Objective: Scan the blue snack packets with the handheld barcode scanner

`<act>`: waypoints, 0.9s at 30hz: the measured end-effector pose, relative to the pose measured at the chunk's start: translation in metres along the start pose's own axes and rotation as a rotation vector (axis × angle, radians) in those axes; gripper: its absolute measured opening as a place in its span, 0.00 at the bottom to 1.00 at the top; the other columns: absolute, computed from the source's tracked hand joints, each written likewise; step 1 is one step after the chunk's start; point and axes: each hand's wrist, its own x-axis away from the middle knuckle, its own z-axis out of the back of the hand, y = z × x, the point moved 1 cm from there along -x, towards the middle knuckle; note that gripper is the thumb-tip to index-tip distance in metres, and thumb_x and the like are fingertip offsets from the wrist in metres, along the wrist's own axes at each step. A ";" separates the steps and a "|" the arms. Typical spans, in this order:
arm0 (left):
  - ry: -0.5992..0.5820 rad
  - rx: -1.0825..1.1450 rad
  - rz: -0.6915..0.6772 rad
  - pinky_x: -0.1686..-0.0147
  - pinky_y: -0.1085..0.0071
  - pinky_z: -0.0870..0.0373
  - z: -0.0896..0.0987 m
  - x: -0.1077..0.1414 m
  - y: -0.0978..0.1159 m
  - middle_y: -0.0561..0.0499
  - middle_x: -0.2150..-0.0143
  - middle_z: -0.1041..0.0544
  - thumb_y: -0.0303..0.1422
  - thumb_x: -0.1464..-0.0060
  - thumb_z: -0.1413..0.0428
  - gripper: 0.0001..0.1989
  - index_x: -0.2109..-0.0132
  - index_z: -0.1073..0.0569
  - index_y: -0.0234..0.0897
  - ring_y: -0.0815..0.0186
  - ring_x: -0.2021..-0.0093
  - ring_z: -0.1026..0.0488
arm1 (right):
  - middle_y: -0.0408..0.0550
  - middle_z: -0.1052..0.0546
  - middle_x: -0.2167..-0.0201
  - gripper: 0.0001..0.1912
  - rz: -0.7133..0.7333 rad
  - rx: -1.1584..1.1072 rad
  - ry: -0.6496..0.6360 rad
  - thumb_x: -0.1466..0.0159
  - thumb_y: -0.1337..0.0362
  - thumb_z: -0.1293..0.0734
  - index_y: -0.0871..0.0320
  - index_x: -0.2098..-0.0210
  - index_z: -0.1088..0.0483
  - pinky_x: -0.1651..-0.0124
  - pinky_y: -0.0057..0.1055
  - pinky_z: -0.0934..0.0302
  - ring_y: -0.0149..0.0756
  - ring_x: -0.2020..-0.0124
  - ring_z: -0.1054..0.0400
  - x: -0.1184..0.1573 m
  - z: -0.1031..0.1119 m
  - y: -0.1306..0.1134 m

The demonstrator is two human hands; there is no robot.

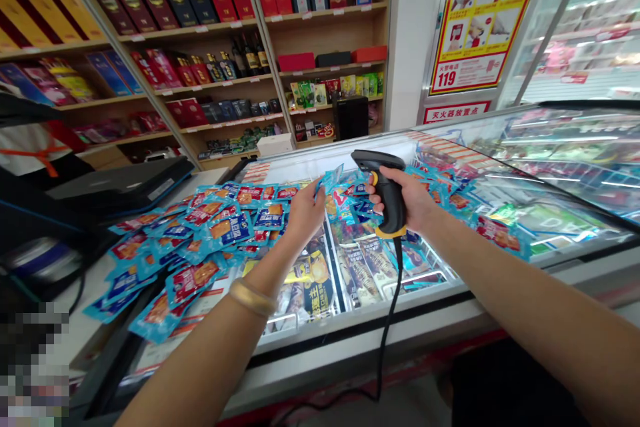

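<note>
Glass-topped freezer [320, 361] is running across mid-frame; blue snack packets [227, 230] are lying piled on it centre-left, more packets [500, 235] are lying scattered right of centre.

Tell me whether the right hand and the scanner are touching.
Touching. The head view shows it plainly: the right hand wraps around the grip of the black scanner, with fingers curled around its far side.
</note>
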 end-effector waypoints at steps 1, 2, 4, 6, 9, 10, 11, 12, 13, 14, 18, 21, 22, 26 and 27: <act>-0.022 -0.074 -0.043 0.47 0.57 0.30 -0.010 -0.004 0.008 0.49 0.57 0.19 0.35 0.43 0.51 0.16 0.51 0.23 0.39 0.54 0.50 0.25 | 0.45 0.31 0.78 0.09 0.030 0.003 0.024 0.38 0.61 0.36 0.60 0.70 0.32 0.83 0.21 0.41 0.27 0.81 0.40 0.004 0.008 -0.008; -0.046 -0.137 -0.080 0.45 0.59 0.31 -0.021 -0.008 0.016 0.49 0.54 0.20 0.34 0.41 0.52 0.18 0.48 0.24 0.40 0.55 0.48 0.26 | 0.45 0.31 0.78 0.09 0.059 0.003 0.049 0.38 0.60 0.35 0.60 0.70 0.32 0.83 0.21 0.41 0.27 0.81 0.40 0.008 0.017 -0.016; -0.102 -0.238 -0.149 0.43 0.61 0.34 -0.044 -0.015 0.032 0.50 0.48 0.22 0.31 0.39 0.55 0.21 0.42 0.28 0.41 0.57 0.45 0.27 | 0.45 0.31 0.78 0.09 0.107 -0.002 0.103 0.39 0.60 0.35 0.59 0.70 0.33 0.83 0.21 0.41 0.27 0.81 0.40 0.016 0.035 -0.029; -0.200 -0.344 -0.214 0.40 0.60 0.38 -0.069 -0.018 0.046 0.50 0.41 0.27 0.31 0.38 0.57 0.22 0.39 0.31 0.42 0.58 0.40 0.32 | 0.45 0.31 0.78 0.09 0.149 -0.014 0.141 0.39 0.59 0.34 0.58 0.70 0.34 0.83 0.21 0.41 0.27 0.81 0.40 0.024 0.051 -0.040; -0.453 -0.542 -0.244 0.35 0.49 0.47 -0.099 -0.017 0.059 0.47 0.33 0.36 0.43 0.38 0.53 0.25 0.36 0.36 0.44 0.51 0.33 0.43 | 0.44 0.32 0.78 0.09 0.187 -0.031 0.178 0.41 0.59 0.33 0.58 0.70 0.34 0.82 0.21 0.41 0.27 0.81 0.40 0.033 0.070 -0.050; -0.522 -0.589 -0.234 0.35 0.45 0.50 -0.106 -0.016 0.061 0.46 0.32 0.39 0.48 0.39 0.52 0.28 0.35 0.38 0.46 0.49 0.32 0.45 | 0.44 0.32 0.78 0.09 0.190 -0.038 0.194 0.41 0.59 0.33 0.58 0.70 0.34 0.82 0.21 0.41 0.27 0.81 0.40 0.035 0.075 -0.051; -0.570 -0.618 -0.221 0.35 0.42 0.53 -0.111 -0.014 0.063 0.46 0.31 0.42 0.51 0.40 0.53 0.31 0.34 0.40 0.47 0.47 0.31 0.47 | 0.44 0.32 0.78 0.09 0.189 -0.046 0.212 0.41 0.59 0.33 0.59 0.70 0.34 0.82 0.21 0.41 0.27 0.81 0.39 0.037 0.078 -0.053; -0.596 -0.631 -0.212 0.35 0.40 0.54 -0.113 -0.012 0.064 0.46 0.30 0.44 0.53 0.40 0.54 0.32 0.33 0.42 0.48 0.47 0.31 0.48 | 0.44 0.32 0.78 0.09 0.184 -0.054 0.229 0.41 0.59 0.33 0.59 0.70 0.34 0.82 0.21 0.41 0.27 0.81 0.39 0.039 0.081 -0.054; -0.603 -0.635 -0.209 0.35 0.40 0.56 -0.113 -0.010 0.064 0.47 0.29 0.45 0.53 0.40 0.56 0.32 0.32 0.44 0.49 0.48 0.30 0.50 | 0.45 0.32 0.79 0.09 0.179 -0.062 0.242 0.41 0.60 0.34 0.59 0.70 0.33 0.82 0.21 0.41 0.27 0.81 0.39 0.040 0.082 -0.054; -0.597 -0.638 -0.209 0.35 0.40 0.57 -0.112 -0.009 0.063 0.47 0.29 0.47 0.53 0.39 0.57 0.32 0.32 0.46 0.49 0.48 0.30 0.52 | 0.45 0.31 0.79 0.09 0.179 -0.070 0.252 0.40 0.60 0.34 0.60 0.70 0.33 0.82 0.21 0.41 0.27 0.81 0.39 0.041 0.082 -0.055; -0.475 -0.664 -0.209 0.34 0.43 0.60 -0.089 -0.007 0.055 0.46 0.28 0.50 0.49 0.37 0.58 0.31 0.30 0.49 0.46 0.51 0.28 0.56 | 0.45 0.31 0.79 0.08 0.193 -0.099 0.228 0.39 0.60 0.36 0.59 0.69 0.33 0.83 0.22 0.41 0.28 0.81 0.40 0.040 0.071 -0.056; -0.314 -0.755 -0.136 0.33 0.47 0.57 -0.054 -0.015 0.038 0.43 0.29 0.47 0.44 0.37 0.55 0.30 0.31 0.47 0.42 0.52 0.29 0.53 | 0.45 0.31 0.79 0.08 0.171 -0.108 0.161 0.39 0.60 0.36 0.59 0.69 0.33 0.83 0.21 0.42 0.27 0.81 0.40 0.032 0.050 -0.051; -0.255 -0.804 -0.093 0.34 0.48 0.55 -0.040 -0.018 0.029 0.41 0.29 0.46 0.42 0.38 0.54 0.30 0.32 0.46 0.40 0.52 0.30 0.51 | 0.45 0.31 0.79 0.08 0.157 -0.109 0.138 0.38 0.60 0.36 0.59 0.69 0.34 0.83 0.21 0.42 0.27 0.81 0.40 0.028 0.040 -0.047; -0.134 -1.013 0.087 0.35 0.48 0.52 0.014 -0.033 -0.008 0.37 0.30 0.45 0.40 0.40 0.52 0.32 0.32 0.45 0.36 0.48 0.31 0.49 | 0.44 0.31 0.79 0.10 0.069 -0.138 0.029 0.37 0.60 0.37 0.59 0.70 0.34 0.82 0.20 0.42 0.26 0.82 0.40 0.003 -0.003 -0.020; -0.144 -1.058 0.119 0.35 0.47 0.52 0.024 -0.035 -0.017 0.37 0.30 0.46 0.41 0.41 0.51 0.32 0.32 0.45 0.35 0.47 0.30 0.50 | 0.44 0.31 0.80 0.10 0.042 -0.142 0.004 0.36 0.60 0.38 0.60 0.70 0.34 0.82 0.20 0.42 0.26 0.82 0.40 -0.004 -0.014 -0.010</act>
